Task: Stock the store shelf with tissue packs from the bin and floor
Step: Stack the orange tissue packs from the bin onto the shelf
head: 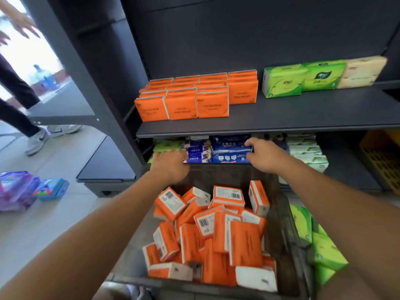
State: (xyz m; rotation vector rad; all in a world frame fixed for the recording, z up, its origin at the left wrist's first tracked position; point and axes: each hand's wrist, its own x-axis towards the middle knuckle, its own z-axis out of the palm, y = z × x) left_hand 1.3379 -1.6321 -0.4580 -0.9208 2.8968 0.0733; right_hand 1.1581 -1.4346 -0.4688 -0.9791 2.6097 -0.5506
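A dark bin (283, 230) in front of me holds several orange tissue packs (218, 234) lying in a jumble. More orange packs (184, 102) stand in neat rows on the upper shelf (303, 118). Both arms reach over the bin to the lower shelf. My right hand (267, 154) grips the right end of the dark blue packs (229, 148), thumb below and fingers above. My left hand (171, 165) has its fingers curled against the small blue-and-white packs (198, 153) beside them; its fingertips are hidden.
Green packs (303, 80) and a beige pack (361, 71) stand on the upper shelf's right. Pale green packs (307, 150) fill the lower shelf right, beside a yellow crate (383, 156). Green packs (320, 250) lie right of the bin, purple and blue packs (28, 190) on the floor left. A person's legs (26, 118) stand far left.
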